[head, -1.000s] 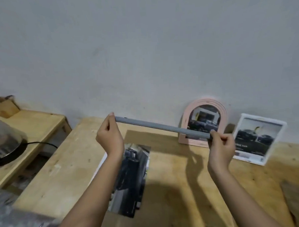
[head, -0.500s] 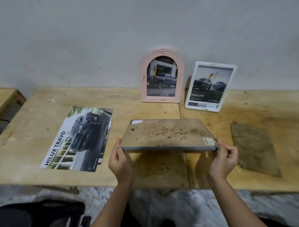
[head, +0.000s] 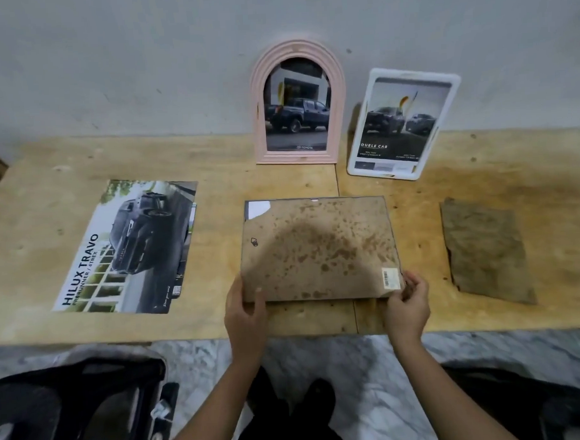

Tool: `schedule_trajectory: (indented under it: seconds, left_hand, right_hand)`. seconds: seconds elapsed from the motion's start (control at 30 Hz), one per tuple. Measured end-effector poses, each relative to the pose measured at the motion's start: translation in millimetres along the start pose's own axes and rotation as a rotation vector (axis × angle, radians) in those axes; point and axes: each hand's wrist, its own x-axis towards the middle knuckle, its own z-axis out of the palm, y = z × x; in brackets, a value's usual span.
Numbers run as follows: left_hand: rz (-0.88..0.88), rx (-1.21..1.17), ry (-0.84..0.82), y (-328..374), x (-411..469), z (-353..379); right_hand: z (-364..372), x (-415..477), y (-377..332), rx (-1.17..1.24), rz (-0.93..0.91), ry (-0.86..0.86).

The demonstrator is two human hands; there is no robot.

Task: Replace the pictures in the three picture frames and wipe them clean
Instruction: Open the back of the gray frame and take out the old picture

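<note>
Three picture frames share the wooden worktop [head: 80, 162]. The largest frame [head: 319, 248] lies face down in the middle, close to the front edge, with its brown, heavily spotted backing board upward. Both hands hold it there. The left hand [head: 244, 316] grips the near-left corner with the thumb on the board and the fingers under the edge. The right hand [head: 407, 306] curls round the near-right corner, just beside a small barcode sticker [head: 389, 278]. Whether the frame's near edge rests on the wood or is slightly lifted cannot be told. A little metal hanger [head: 254, 242] sits near the board's left side, and a white patch [head: 256, 209] shows where the board is missing at the far-left corner. At the back edge, a pink arched frame [head: 258, 121] and a white frame [head: 441, 120] lean on the grey wall [head: 142, 60], side by side and each showing a dark pickup truck; both stand apart from the held frame. Towards the left end, a loose print [head: 130, 246] lettered "HILUX TRAVO" lies flat, near the frame's left side but not touching it. Towards the right end lies a brown rough-edged sheet [head: 486, 251], cloth or board I cannot tell, also apart. Below the front edge, a black bag [head: 74, 405] sits on the pale marbled floor [head: 372, 382].
</note>
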Motion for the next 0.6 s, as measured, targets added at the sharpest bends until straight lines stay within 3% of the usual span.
schedule_trajectory:
  seconds: [0.1, 0.2, 0.3, 0.4, 0.47, 0.6]
  left_hand:
    - [0.090, 0.129, -0.127, -8, 5, -6]
    - [0.182, 0.289, -0.218, -15, 19, -14]
    - [0.273, 0.438, -0.275, -16, 35, -19]
    - [0.305, 0.495, -0.306, -20, 42, -20]
    - [0.314, 0.528, -0.307, -21, 42, -20]
    - [0.316, 0.520, -0.307, -20, 42, -19]
  right_hand:
    - [1, -1, -1, -0.135, -0.085, -0.024]
    - [20, 0, -25, -0.237, -0.312, -0.076]
    - [62, 10, -62, -0.297, -0.503, -0.341]
    - [121, 17, -97, -0.516, -0.593, -0.754]
    - [157, 15, -110, -0.707, -0.673, -0.942]
    - [198, 15, -123, -1.058, -0.996, -0.993]
